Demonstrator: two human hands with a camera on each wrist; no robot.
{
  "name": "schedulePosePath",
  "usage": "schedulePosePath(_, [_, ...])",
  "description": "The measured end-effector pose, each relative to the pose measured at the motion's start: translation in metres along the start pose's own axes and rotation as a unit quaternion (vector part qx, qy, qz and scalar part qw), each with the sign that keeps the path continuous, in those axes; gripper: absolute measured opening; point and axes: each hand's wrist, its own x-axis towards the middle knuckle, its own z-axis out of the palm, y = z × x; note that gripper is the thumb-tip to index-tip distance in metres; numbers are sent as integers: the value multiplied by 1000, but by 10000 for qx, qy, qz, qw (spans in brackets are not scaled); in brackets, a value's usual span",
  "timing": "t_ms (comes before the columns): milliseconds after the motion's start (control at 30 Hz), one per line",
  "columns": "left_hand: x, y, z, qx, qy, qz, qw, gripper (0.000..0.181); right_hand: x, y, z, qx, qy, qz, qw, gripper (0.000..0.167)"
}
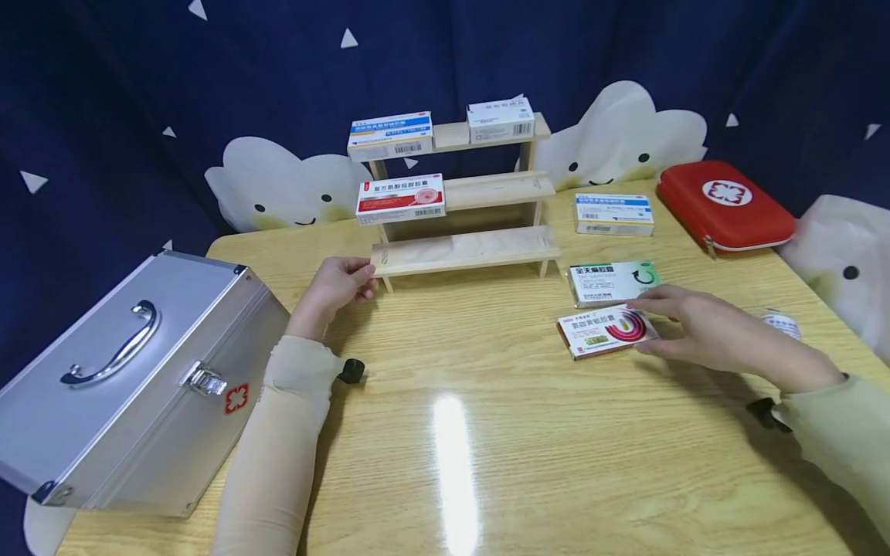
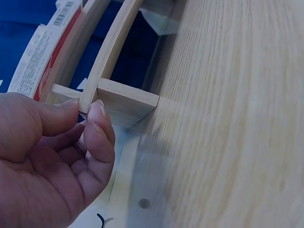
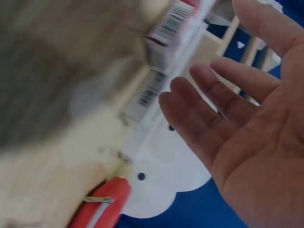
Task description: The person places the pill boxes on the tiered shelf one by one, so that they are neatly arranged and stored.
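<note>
My left hand (image 1: 337,286) pinches the left end of the lowest step of a three-step wooden display rack (image 1: 466,249). In the left wrist view, the thumb and index finger meet on the step's edge (image 2: 90,92), the other fingers curled. My right hand (image 1: 723,332) hovers at the right end of a red-and-white medicine box (image 1: 591,332), thumb and fingers spread; whether it touches the box I cannot tell. Just behind lies a green-and-white medicine box (image 1: 601,284). In the right wrist view, the right fingers (image 3: 190,128) are extended with nothing between them.
The rack's upper steps carry a blue-and-white box (image 1: 391,137), a white box (image 1: 501,121) and a red-and-white box (image 1: 402,197). Right of it are another blue-and-white box (image 1: 613,215), a red zipped case (image 1: 695,205) and a white roll (image 1: 782,323). A silver case (image 1: 188,386) stands left.
</note>
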Motion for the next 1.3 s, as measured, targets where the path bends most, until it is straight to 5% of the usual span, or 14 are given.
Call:
schedulePosePath(767, [-2,0,-1,52,12,-21,10000,42,2,8,18,-102,-104,117,9998,78])
schedulePosePath(1300, [-3,0,2,24,20,-22,10000,42,-10,8,21,127,-352,490,9981,73])
